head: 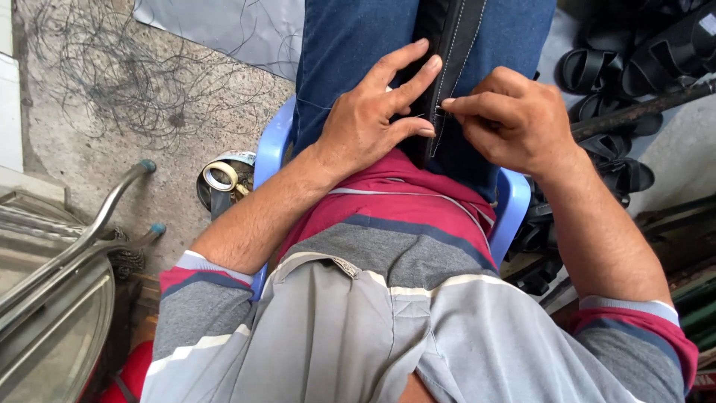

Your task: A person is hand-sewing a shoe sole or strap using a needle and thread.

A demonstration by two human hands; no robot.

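A black strap-like piece (450, 37) with a line of white stitching lies along my lap, over blue jeans (350, 45). My left hand (373, 116) presses on it from the left, fingers spread and the thumb against its edge. My right hand (511, 119) pinches something very small, a needle or thread end, at the strap's stitched edge; the item itself is too small to make out. A thin thread runs from the pinch toward my left hand.
I sit on a blue plastic chair (272, 145). A roll of tape (221, 176) sits in a round tin on the concrete floor at left, near loose threads (142, 75). Several black sandals (634, 60) are piled at right. A metal frame (89, 239) stands at lower left.
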